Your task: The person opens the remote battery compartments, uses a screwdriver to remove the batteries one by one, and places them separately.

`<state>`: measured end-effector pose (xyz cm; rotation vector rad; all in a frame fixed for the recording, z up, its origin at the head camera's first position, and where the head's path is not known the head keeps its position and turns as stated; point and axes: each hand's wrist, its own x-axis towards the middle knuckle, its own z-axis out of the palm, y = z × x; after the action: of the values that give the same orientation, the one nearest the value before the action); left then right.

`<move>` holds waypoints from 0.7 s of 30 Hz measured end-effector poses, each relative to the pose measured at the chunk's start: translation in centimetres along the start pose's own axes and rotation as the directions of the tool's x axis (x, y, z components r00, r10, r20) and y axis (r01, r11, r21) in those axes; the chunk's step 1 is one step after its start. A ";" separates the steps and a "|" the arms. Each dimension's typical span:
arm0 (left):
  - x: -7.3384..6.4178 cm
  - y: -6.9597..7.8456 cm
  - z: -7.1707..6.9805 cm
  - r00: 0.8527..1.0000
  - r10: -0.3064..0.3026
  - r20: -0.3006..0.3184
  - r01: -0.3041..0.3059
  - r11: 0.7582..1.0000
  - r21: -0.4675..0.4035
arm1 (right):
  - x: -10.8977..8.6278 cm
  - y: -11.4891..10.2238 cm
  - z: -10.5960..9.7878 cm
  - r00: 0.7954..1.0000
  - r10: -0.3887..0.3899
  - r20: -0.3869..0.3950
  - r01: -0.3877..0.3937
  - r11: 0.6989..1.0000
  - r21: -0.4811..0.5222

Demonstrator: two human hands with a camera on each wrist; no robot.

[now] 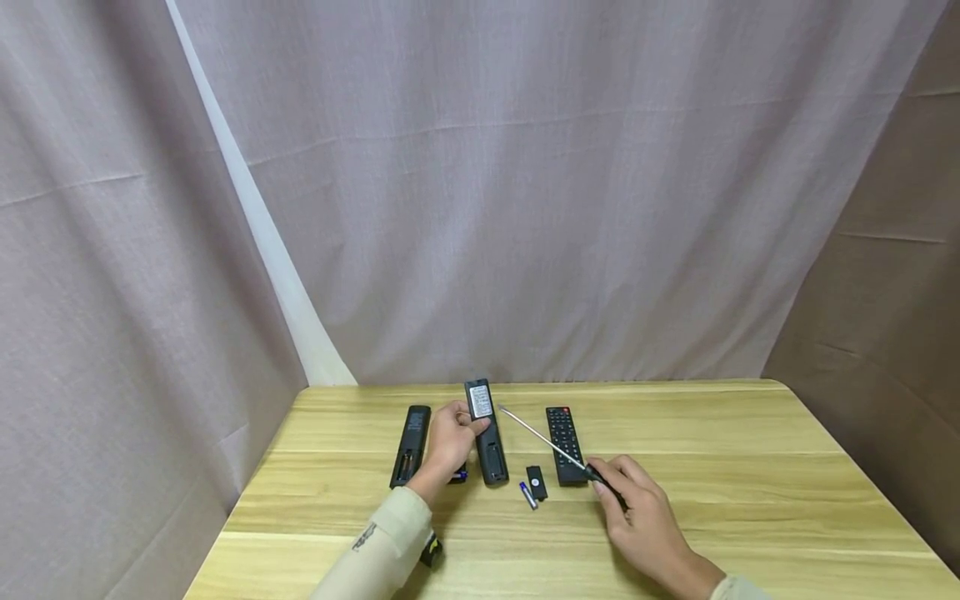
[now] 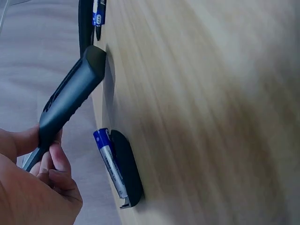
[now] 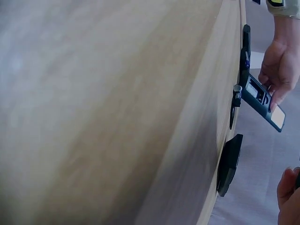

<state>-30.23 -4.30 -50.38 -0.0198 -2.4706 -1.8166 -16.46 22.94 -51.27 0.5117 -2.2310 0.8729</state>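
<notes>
My left hand (image 1: 450, 443) grips a black remote control (image 1: 492, 458) by its upper part, between thumb and fingers. Its back, with a white label and an uncovered battery compartment, faces up; the left wrist view shows this remote (image 2: 75, 93) tilted, its label end raised. My right hand (image 1: 648, 518) holds a screwdriver (image 1: 543, 437) by its black handle, and the long metal shaft points left toward the remote. Just right of that remote, a blue and silver battery (image 1: 528, 496) lies beside a small black battery cover (image 1: 537, 482).
Left of my left hand lies another remote (image 1: 414, 425), back up, compartment uncovered. Beneath that hand, a second battery (image 2: 110, 161) rests against a black cover (image 2: 127, 173). A third remote (image 1: 561, 429) lies buttons up near the screwdriver. Curtains (image 1: 525, 250) hang behind the wooden table (image 1: 750, 467).
</notes>
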 end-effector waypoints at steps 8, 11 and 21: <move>0.3 -0.2 -0.1 0.998 0.056 0.003 -0.055 0.976 0.209 | -0.2 0.1 -0.3 1.000 0.003 0.002 -0.003 1.000 0.000; 0.4 -0.1 -0.2 0.995 0.096 -0.018 -0.085 0.947 0.311 | -0.2 0.1 -0.4 1.000 0.012 0.003 -0.012 1.000 0.000; 0.9 0.2 0.2 0.997 0.044 0.056 -0.063 0.907 0.417 | -0.2 0.2 -0.8 1.000 0.017 0.007 -0.017 1.000 -0.012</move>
<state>-31.15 -4.05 -50.21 -0.1036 -2.8053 -1.2408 -16.06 23.66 -51.07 0.4915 -2.2489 0.8679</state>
